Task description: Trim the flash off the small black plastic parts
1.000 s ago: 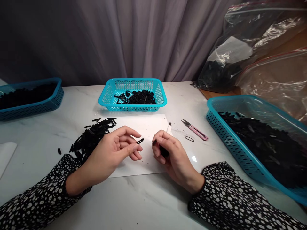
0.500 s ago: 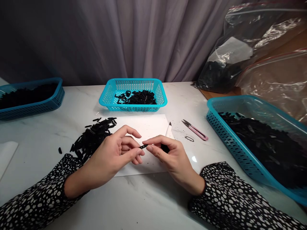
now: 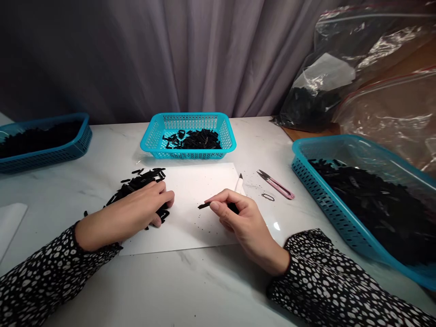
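My left hand (image 3: pixel 146 206) reaches down over a pile of small black strips (image 3: pixel 136 184). Its fingers are curved and the thumb is apart from them, with strips between; I see nothing firmly gripped. My right hand (image 3: pixel 240 215) pinches a thin black strip (image 3: pixel 205 205) between thumb and forefinger, above a white sheet (image 3: pixel 190 181). Something black shows inside the right palm, its kind hidden. Just behind that hand, a white tool with a dark pointed tip (image 3: pixel 240 182) sticks up; whether the hand holds it I cannot tell.
A turquoise basket (image 3: pixel 187 153) with black pieces stands at the back. Fuller baskets flank it, one left (image 3: pixel 75 146) and one right (image 3: pixel 327 204). Pink thread snips (image 3: pixel 276 185) and a small dark loop (image 3: pixel 268 197) lie right of the sheet. Plastic bags (image 3: pixel 323 77) stand back right.
My left hand has let go of the black strip and moved left and down onto the pile. My right hand keeps the strip in nearly the same spot.
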{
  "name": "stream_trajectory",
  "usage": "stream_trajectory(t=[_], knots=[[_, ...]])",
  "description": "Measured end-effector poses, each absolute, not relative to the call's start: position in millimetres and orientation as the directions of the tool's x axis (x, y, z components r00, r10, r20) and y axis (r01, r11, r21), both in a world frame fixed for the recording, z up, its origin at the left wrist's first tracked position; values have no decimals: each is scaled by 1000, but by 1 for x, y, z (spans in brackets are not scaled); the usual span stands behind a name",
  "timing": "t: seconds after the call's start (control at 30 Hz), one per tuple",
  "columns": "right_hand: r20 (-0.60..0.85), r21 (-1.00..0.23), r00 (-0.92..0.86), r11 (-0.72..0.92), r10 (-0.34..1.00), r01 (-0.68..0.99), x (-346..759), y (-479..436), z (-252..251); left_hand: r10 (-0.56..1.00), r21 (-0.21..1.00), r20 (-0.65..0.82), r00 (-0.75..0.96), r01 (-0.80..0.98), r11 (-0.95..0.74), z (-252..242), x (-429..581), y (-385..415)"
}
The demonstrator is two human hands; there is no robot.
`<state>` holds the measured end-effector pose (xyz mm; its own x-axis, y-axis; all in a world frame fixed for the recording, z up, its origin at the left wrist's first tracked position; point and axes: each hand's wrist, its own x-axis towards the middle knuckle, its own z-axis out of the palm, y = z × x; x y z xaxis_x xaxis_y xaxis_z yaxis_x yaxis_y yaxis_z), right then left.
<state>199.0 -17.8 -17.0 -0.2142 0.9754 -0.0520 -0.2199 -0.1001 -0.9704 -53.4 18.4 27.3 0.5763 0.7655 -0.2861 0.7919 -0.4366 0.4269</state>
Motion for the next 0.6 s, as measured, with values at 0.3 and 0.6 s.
stream_trajectory(t=[0.3, 0.6], knots=[[-104, -942, -252, -176, 962, -284, 199, -18, -16, 712, 368, -320, 626, 774, -516, 34, -35, 10], [-137, -917, -251, -219, 958, -334, 198, -18, -16, 837, 473, -160, 523, 785, -400, 22, -23, 16]])
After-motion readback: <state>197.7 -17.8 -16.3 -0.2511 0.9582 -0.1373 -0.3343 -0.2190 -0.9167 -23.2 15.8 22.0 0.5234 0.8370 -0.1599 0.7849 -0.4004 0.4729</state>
